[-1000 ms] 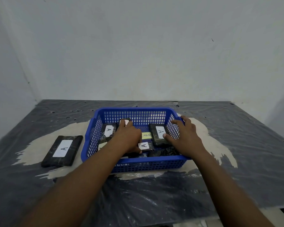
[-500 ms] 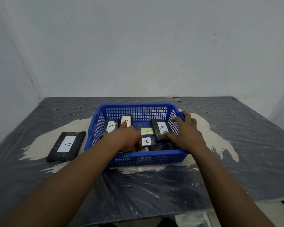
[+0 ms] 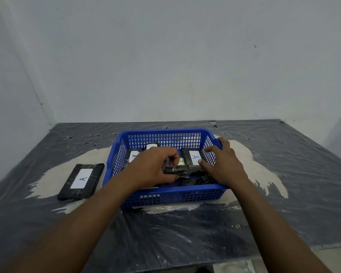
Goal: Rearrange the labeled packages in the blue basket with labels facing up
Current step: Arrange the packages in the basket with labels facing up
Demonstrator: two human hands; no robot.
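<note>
A blue plastic basket (image 3: 171,196) sits mid-table with several black wrapped packages inside. My left hand (image 3: 152,168) is shut on a small black package (image 3: 175,170), lifted and tilted on its edge so its label is hidden. My right hand (image 3: 222,162) rests over the basket's right wall, fingers spread, thumb touching a package with a white "A" label (image 3: 194,157). Two more labelled packages (image 3: 133,155) lie at the basket's back left, partly behind my left hand. A yellow label (image 3: 182,160) shows between my hands.
Another black package with an "A" label (image 3: 81,181) lies on the table left of the basket. The table (image 3: 283,174) is covered in dark wrinkled plastic with pale worn patches. Walls stand close behind and to the left.
My left hand has closed on the small package near the basket's middle and tipped it up on edge, hiding its "A" label. My right hand stays at the right wall.
</note>
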